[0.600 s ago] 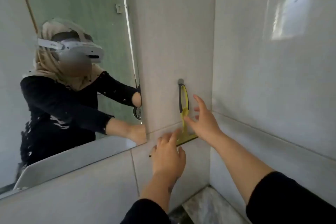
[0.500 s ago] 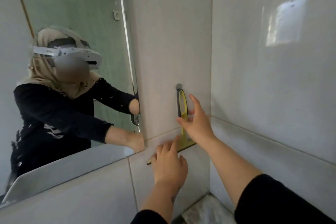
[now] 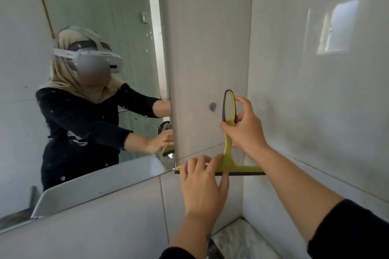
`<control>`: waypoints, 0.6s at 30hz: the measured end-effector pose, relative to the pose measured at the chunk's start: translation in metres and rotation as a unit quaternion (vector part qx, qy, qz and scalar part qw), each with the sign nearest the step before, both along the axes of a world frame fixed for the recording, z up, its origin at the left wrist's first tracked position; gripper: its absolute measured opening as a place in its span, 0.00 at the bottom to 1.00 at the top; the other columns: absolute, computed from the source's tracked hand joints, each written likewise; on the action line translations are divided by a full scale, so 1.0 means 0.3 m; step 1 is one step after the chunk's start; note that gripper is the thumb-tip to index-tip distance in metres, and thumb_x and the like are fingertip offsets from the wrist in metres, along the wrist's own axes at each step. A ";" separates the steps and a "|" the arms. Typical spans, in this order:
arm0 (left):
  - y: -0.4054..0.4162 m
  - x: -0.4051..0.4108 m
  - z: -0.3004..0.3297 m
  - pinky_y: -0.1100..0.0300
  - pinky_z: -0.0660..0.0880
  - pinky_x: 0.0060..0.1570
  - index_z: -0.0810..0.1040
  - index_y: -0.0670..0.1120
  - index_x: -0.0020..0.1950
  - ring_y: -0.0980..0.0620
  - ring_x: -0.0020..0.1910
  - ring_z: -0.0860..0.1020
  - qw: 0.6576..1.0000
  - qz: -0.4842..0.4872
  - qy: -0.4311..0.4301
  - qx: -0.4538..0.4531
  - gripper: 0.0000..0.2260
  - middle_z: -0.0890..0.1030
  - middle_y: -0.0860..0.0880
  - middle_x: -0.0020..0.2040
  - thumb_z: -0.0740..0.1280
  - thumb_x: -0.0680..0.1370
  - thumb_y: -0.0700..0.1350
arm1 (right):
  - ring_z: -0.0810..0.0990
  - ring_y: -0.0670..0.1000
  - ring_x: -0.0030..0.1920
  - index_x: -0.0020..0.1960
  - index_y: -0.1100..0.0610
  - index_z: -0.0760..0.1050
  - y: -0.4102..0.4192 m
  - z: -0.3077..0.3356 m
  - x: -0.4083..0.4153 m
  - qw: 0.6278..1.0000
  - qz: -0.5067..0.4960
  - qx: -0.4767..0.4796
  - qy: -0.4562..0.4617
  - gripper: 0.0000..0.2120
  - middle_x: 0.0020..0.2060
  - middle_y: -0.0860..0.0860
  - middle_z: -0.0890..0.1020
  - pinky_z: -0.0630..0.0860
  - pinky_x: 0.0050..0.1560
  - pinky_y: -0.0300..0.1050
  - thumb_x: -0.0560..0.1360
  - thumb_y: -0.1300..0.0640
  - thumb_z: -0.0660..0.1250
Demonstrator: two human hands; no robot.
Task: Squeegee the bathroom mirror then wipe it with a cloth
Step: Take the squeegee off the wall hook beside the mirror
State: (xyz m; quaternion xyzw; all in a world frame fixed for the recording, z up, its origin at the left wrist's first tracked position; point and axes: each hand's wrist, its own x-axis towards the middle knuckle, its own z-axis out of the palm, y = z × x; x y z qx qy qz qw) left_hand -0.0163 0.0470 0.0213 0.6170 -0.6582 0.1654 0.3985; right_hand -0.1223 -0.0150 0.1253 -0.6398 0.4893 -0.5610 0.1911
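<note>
A yellow-green squeegee (image 3: 228,160) with a dark rubber blade and a looped handle is held upright in front of the tiled wall, just right of the small grey wall hook (image 3: 213,107). My right hand (image 3: 245,127) grips its handle below the loop. My left hand (image 3: 203,183) rests its fingers on the left half of the blade head. The bathroom mirror (image 3: 88,94) fills the left side and shows my reflection; water spots dot its glass. No cloth is in view.
White tiled walls meet in a corner right of the squeegee. A marble-patterned ledge (image 3: 237,239) lies at the bottom of that corner. The mirror's lower edge reflects a white basin rim (image 3: 94,183).
The squeegee has come off the wall hook and now sits to the right of it, turned with its blade facing me. My right hand has closed on the handle and my left hand has reached the blade.
</note>
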 end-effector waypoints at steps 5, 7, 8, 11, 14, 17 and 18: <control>0.097 0.013 0.212 0.50 0.60 0.64 0.77 0.56 0.51 0.52 0.48 0.76 0.994 0.059 0.000 -0.087 0.12 0.80 0.58 0.45 0.64 0.71 0.59 | 0.78 0.48 0.36 0.68 0.45 0.60 0.155 0.215 0.026 0.997 0.062 0.019 -0.047 0.31 0.37 0.49 0.74 0.82 0.31 0.50 0.71 0.61 0.71; 0.139 0.042 0.297 0.47 0.58 0.66 0.77 0.55 0.50 0.52 0.46 0.78 0.990 0.092 -0.003 -0.105 0.12 0.80 0.58 0.43 0.66 0.71 0.59 | 0.79 0.49 0.37 0.68 0.46 0.59 0.212 0.296 0.068 0.995 0.082 0.011 -0.060 0.31 0.41 0.51 0.76 0.83 0.32 0.50 0.72 0.62 0.70; 0.162 0.062 0.338 0.46 0.58 0.67 0.77 0.55 0.49 0.52 0.46 0.78 0.987 0.106 -0.007 -0.117 0.11 0.81 0.58 0.42 0.68 0.71 0.58 | 0.80 0.50 0.38 0.68 0.46 0.58 0.238 0.335 0.092 0.993 0.092 0.007 -0.070 0.31 0.43 0.53 0.77 0.83 0.34 0.53 0.72 0.62 0.69; 0.235 0.129 0.470 0.44 0.60 0.65 0.78 0.54 0.47 0.52 0.44 0.79 0.978 0.149 -0.010 -0.143 0.10 0.82 0.57 0.41 0.70 0.69 0.56 | 0.81 0.54 0.44 0.68 0.47 0.57 0.296 0.447 0.169 0.988 0.130 -0.004 -0.081 0.32 0.49 0.56 0.78 0.82 0.43 0.58 0.72 0.60 0.70; 0.319 0.216 0.605 0.47 0.58 0.62 0.77 0.55 0.44 0.52 0.42 0.79 0.970 0.188 -0.012 -0.152 0.08 0.81 0.56 0.39 0.69 0.69 0.54 | 0.72 0.60 0.63 0.73 0.50 0.53 0.358 0.556 0.235 0.990 0.106 -0.080 0.044 0.38 0.65 0.58 0.69 0.74 0.62 0.57 0.72 0.52 0.71; 0.405 0.336 0.723 0.47 0.57 0.64 0.75 0.57 0.45 0.52 0.44 0.78 0.968 0.210 -0.043 -0.129 0.08 0.81 0.57 0.39 0.66 0.70 0.57 | 0.46 0.61 0.76 0.76 0.46 0.49 0.426 0.648 0.275 0.907 -0.017 -0.300 0.296 0.37 0.76 0.55 0.50 0.48 0.72 0.67 0.74 0.45 0.65; 0.434 0.379 0.758 0.47 0.57 0.65 0.75 0.57 0.46 0.52 0.45 0.78 0.968 0.213 -0.060 -0.122 0.08 0.81 0.58 0.40 0.66 0.70 0.57 | 0.44 0.59 0.77 0.76 0.45 0.53 0.443 0.679 0.288 0.850 -0.028 -0.388 0.356 0.34 0.77 0.54 0.51 0.41 0.71 0.69 0.74 0.45 0.64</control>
